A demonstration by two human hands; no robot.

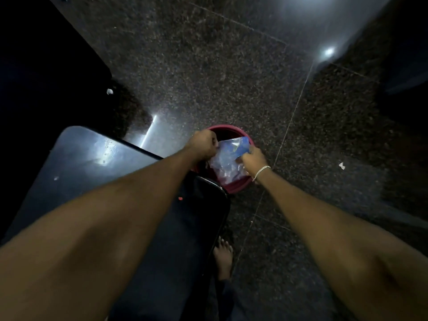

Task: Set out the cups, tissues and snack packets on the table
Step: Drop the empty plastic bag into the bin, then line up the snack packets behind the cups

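Both hands are on one clear plastic bag (228, 159), held over the open mouth of a red bucket (238, 187) on the floor. My left hand (203, 144) is closed into a fist at the bag's far-left upper edge; the fingertips are hidden, so I judge it is pinching that edge but cannot confirm it. My right hand (252, 159) pinches the right side of the bag, beside the blue patch at its top corner.

The bag hangs between the two grips, long axis running from the top edge down toward me into the bucket. Its contents are pale and blurred; I cannot tell whether they are cups, tissues or packets.

The table (92, 163) lies to the left of both grips and nearer me, its corner just beside my left forearm. The left hand is the nearer one to it. The coming move, as I judge it, is a lift clear of the bucket rim, then a carry leftward onto the table.
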